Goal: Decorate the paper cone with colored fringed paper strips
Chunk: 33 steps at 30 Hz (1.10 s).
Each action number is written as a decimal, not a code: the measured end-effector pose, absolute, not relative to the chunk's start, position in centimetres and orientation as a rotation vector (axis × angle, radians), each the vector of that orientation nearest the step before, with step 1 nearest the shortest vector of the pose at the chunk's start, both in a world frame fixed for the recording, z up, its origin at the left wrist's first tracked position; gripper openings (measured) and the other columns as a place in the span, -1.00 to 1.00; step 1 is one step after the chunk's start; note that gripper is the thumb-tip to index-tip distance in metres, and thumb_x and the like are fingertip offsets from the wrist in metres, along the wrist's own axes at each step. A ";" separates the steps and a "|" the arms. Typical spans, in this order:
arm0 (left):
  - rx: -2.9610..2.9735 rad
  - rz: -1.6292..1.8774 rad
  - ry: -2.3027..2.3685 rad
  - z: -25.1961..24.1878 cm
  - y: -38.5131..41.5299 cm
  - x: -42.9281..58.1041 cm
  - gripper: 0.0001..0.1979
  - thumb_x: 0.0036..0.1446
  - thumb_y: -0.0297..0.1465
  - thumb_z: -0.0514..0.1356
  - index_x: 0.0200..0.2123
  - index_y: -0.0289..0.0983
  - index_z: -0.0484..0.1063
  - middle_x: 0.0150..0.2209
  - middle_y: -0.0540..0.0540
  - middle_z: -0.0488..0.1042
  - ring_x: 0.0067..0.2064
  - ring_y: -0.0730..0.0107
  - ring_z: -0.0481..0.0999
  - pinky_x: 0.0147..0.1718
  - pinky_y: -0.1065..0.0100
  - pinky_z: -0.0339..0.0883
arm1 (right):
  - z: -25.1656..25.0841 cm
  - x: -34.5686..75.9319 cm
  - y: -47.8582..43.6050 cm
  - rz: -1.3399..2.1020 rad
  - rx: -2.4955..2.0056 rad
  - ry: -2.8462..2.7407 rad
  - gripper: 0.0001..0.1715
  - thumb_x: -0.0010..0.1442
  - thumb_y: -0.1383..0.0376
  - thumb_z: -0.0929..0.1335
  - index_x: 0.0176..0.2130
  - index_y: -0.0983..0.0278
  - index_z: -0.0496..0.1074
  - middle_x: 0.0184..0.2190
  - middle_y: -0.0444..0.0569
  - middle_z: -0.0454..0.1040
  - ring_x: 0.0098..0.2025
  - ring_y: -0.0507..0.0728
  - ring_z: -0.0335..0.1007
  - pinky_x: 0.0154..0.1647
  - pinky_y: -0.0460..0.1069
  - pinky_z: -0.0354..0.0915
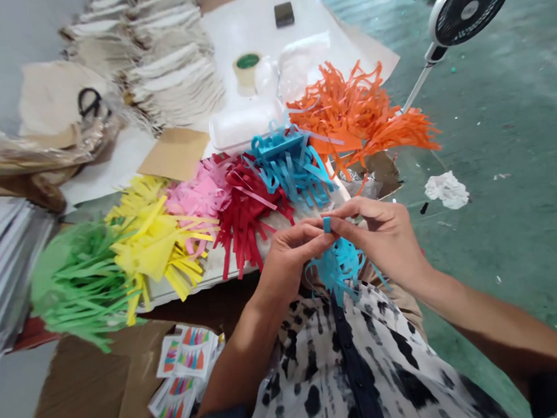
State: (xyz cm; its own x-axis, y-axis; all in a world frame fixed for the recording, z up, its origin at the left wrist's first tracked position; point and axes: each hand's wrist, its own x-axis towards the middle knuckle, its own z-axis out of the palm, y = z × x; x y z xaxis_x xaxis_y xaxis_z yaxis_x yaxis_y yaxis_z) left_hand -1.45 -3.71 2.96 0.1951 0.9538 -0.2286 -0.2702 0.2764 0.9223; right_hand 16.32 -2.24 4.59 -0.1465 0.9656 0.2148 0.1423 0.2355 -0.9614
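Note:
My left hand and my right hand meet in front of my body, fingertips pinched on a blue tissue-paper tassel. Its folded top sticks up between the fingertips, and the cut strips hang below over my lap. Just beyond my hands, on the table edge, lies a heap of blue fringed paper. Dark red fringe is to its left, and orange fringe sits behind to the right. Farther left are pink fringe, yellow fringe and green fringe.
Stacked cream bundles and a tape roll stand at the back. Black-handled scissors lie at left. A white fan rises at right. Printed cards lie in a cardboard box below the table.

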 end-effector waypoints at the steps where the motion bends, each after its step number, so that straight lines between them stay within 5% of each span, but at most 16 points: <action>1: 0.869 1.037 0.997 3.3 -3.4 -1.6 -0.77 -0.01 -0.20 0.54 -0.46 -0.21 0.67 -0.14 -0.10 0.66 -0.15 0.28 0.60 -0.14 0.27 0.49 | 4.8 16.2 -1.9 1.018 -1.077 -1.532 -0.92 0.32 0.19 0.50 -0.18 0.07 0.69 -0.25 -0.12 0.67 -0.19 0.16 0.58 -0.10 0.09 0.48; 11: 0.740 1.075 0.949 3.9 -2.1 -2.3 -0.72 -0.14 -0.21 0.60 -0.56 -0.22 0.64 -0.35 -0.04 0.59 -0.34 0.45 0.49 -0.26 0.32 0.42 | 5.2 14.5 0.4 0.825 -0.919 -1.637 -0.83 0.33 0.35 0.49 -0.14 0.06 0.67 -0.24 -0.14 0.64 -0.17 0.12 0.55 -0.08 0.09 0.44; 17: 0.904 1.166 1.044 3.1 -2.0 -3.5 -0.83 0.00 -0.27 0.54 -0.46 -0.21 0.68 -0.26 -0.08 0.62 -0.20 0.32 0.57 -0.17 0.29 0.46 | 5.8 14.3 1.7 1.096 -1.022 -1.724 -0.81 0.38 0.13 0.46 -0.06 0.08 0.66 -0.17 -0.09 0.68 -0.16 0.17 0.60 -0.14 0.09 0.48; 22: 1.074 1.264 1.150 2.9 -2.3 -3.9 -0.87 0.10 -0.30 0.50 -0.41 -0.20 0.68 -0.25 -0.08 0.63 -0.17 0.29 0.61 -0.10 0.26 0.50 | 5.8 13.7 2.5 1.033 -1.029 -1.787 -0.75 0.35 0.05 0.47 -0.30 0.10 0.63 -0.33 -0.14 0.64 -0.28 0.15 0.56 -0.20 0.08 0.46; 26: 1.128 1.383 1.243 3.3 -2.4 -4.4 -0.90 0.13 -0.30 0.48 -0.36 -0.19 0.70 -0.22 -0.10 0.64 -0.18 0.30 0.62 -0.14 0.29 0.50 | 6.3 12.8 5.0 1.094 -0.977 -1.840 -0.71 0.35 -0.01 0.46 -0.28 0.11 0.62 -0.35 -0.14 0.63 -0.33 0.14 0.53 -0.28 0.05 0.43; 33: 1.138 1.242 1.293 2.3 -2.7 -6.1 -0.89 0.15 -0.32 0.47 -0.32 -0.23 0.68 -0.21 -0.12 0.65 -0.13 0.25 0.64 -0.10 0.30 0.50 | 7.1 8.1 19.2 0.343 -1.159 -2.189 -0.78 0.39 0.20 0.38 -0.16 0.18 0.66 -0.19 0.01 0.66 -0.09 0.28 0.55 0.03 0.18 0.36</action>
State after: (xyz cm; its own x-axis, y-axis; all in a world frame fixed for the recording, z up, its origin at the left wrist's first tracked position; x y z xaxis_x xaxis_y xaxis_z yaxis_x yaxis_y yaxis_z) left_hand -6.09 -2.73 2.31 -0.0871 0.9954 -0.0403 -0.0003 0.0404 0.9992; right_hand 8.06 19.20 7.09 -0.4145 0.8131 0.4088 0.6490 0.5790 -0.4936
